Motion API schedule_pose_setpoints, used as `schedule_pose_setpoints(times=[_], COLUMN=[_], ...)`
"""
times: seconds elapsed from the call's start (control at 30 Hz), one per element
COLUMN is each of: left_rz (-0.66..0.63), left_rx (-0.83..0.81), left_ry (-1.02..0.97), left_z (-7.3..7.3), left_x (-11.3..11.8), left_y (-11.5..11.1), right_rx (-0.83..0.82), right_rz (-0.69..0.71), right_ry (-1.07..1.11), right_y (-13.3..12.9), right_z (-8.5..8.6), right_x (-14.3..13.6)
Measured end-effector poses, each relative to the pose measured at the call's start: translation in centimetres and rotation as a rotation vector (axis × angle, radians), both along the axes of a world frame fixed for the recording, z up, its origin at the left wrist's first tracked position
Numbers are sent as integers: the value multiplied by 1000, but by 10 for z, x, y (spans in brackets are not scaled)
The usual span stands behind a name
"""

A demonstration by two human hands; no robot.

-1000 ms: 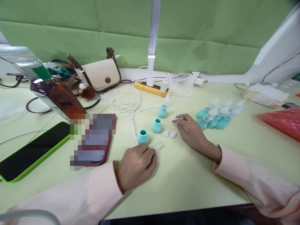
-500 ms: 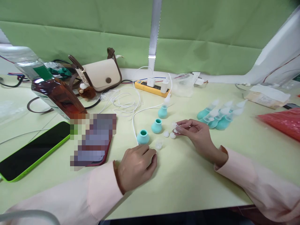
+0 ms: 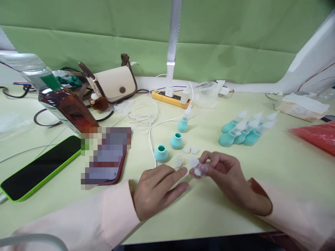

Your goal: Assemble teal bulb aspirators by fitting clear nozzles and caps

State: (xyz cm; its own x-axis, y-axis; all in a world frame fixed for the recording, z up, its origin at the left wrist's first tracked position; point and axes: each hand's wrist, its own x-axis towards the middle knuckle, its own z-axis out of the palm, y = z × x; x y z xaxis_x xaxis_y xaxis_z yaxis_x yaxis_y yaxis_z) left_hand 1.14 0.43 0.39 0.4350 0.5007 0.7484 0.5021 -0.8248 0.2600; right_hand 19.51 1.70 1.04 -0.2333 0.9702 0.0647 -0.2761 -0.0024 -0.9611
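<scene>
My right hand pinches a translucent white nozzle tip together with a small white piece between thumb and fingers. Just left of it, my left hand has its thumb and forefinger stretched apart towards the nozzle, holding nothing. Beyond the hands lie two small white pieces and a clear plastic cup-like part. Two open-necked teal rubber bulbs stand upright behind my left hand. Farther back is a teal bulb with a clear nozzle fitted.
Several teal bulbs with nozzles lie grouped at the right, near a red plastic bag and a tissue pack. Phones, a brown-liquid bottle and a handbag occupy the left. A yellow power strip trails white cable.
My right hand has come nearer, drawing the nozzle tip and one white piece away from the other pieces. My left hand's fingers have stretched out towards it.
</scene>
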Motion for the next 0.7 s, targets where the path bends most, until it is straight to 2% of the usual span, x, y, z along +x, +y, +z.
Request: schedule_pose_setpoints(times=[0.07, 0.23, 0.37, 0.5, 0.57, 0.7], left_rz=[-78, -135, -171, -177, -184, -160], left_rx=[-1, -63, -151, -239, -251, -271], left_ry=[-3, -46, -77, -143, -172, -188], left_z=[4, 6, 6, 6, 6, 6], left_x=[1, 3, 2, 1, 2, 4], left_y=[-1, -3, -4, -4, -4, -5], right_rx=[-141, -363, -403, -369, -311, -164], right_rz=[99, 218, 368, 504, 470, 281], right_ry=[28, 139, 182, 69, -3, -121], right_y=[-11, -15, -5, 0, -2, -10], right_z=[-2, -8, -15, -19, -19, -15], right_x=[-7, -13, -8, -6, -6, -8])
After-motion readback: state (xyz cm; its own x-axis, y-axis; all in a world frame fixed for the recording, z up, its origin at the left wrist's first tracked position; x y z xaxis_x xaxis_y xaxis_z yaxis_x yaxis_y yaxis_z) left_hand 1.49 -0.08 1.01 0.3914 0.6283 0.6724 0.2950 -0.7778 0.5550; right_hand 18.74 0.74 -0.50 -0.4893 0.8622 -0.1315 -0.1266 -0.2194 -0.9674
